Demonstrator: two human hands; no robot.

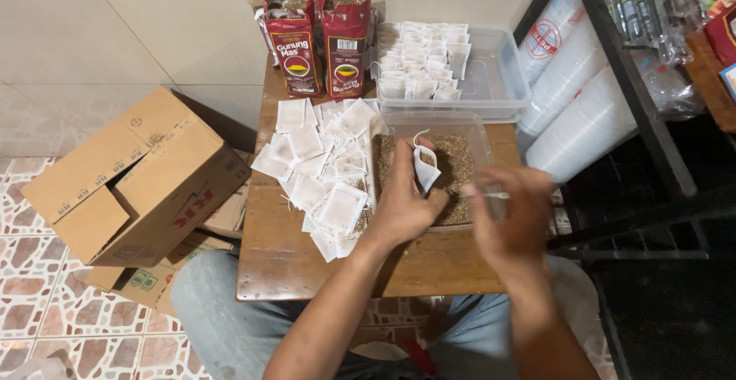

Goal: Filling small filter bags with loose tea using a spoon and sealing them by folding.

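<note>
The left hand [402, 200] pinches a small white tea bag [425, 167] between thumb and fingers and holds it open, mouth up. The bag sits just above a clear plastic tub [481, 141] full of brown loose tea [460, 161]. The right hand [512, 215] is blurry. It is closed around a thin clear scoop [484, 194] that points toward 9 o'clock, at the bag.

At 9 o'clock from the left hand lies a messy pile of empty white bags [322, 161] on the small wooden table [307, 265]. At 12 o'clock from the tub is a second clear tub [502, 81], and filled bags [422, 62] stand in neat rows in it. At 11 o'clock two red tea packs [322, 39] stand open against the wall. Far out at 9 o'clock, a brown cardboard box [130, 180] rests on the tiled floor. At 2 o'clock, stacks of clear plastic cups [575, 96] lean by a black metal shelf [636, 88].
</note>
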